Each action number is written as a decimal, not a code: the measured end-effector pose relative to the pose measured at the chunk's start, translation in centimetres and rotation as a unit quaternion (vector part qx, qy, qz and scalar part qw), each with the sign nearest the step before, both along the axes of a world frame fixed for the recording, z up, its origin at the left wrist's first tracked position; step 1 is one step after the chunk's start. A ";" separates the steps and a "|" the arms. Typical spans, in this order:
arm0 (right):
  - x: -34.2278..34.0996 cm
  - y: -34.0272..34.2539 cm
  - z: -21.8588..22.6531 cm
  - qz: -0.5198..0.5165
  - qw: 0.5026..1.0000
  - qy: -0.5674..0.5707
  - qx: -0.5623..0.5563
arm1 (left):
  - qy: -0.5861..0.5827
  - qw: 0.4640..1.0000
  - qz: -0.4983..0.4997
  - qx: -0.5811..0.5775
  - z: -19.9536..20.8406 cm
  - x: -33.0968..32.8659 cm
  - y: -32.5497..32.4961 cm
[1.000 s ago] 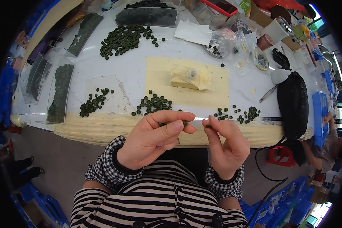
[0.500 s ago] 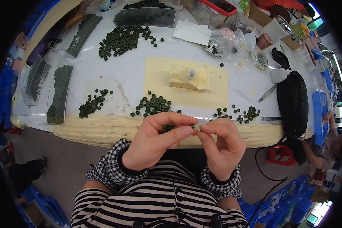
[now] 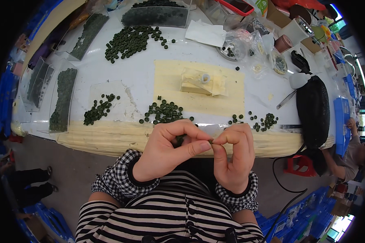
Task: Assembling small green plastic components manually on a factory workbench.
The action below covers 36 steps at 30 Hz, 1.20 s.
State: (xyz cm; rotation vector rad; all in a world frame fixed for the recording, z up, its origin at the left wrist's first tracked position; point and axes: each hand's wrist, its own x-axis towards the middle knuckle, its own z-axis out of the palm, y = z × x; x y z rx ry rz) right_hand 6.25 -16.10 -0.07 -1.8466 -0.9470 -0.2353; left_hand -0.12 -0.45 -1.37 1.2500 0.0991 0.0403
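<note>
My left hand is closed, thumb and index finger pinching a small dark green piece whose shape is mostly covered. More dark green round pieces sit in the curl of its fingers. Thumb and index finger of my right hand are pressed together at the same small piece, their tips touching the left fingertips. Just beyond my left hand lies a heap of ridged dark green discs. A smaller group of discs is to the right, another cluster to the left.
A taped yellowish block bears a small clear ring. Farther back are a large disc pile, clear bins, white paper and a red-cased phone. Tweezers and a black covered object are right. A co-worker sits far right.
My right hand has moved slightly left and down, and its fingertips have come against those of my left hand at the small piece. A person's legs show more at the far left.
</note>
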 end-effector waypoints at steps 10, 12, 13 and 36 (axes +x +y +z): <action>-0.4 -0.7 -1.2 0.042 0.926 0.324 0.191 | 0.022 0.998 0.029 -0.059 0.1 -0.2 -0.4; -0.5 -0.7 -1.4 0.063 0.904 0.363 0.217 | -0.006 0.999 0.028 -0.020 -0.1 -0.2 -0.4; -0.5 -0.7 -1.5 0.071 0.899 0.367 0.227 | -0.020 0.999 0.027 -0.001 -0.2 -0.1 -0.4; -1.3 0.2 -1.8 -0.001 0.946 0.256 0.198 | -0.028 0.997 0.066 0.029 0.1 -0.1 -0.6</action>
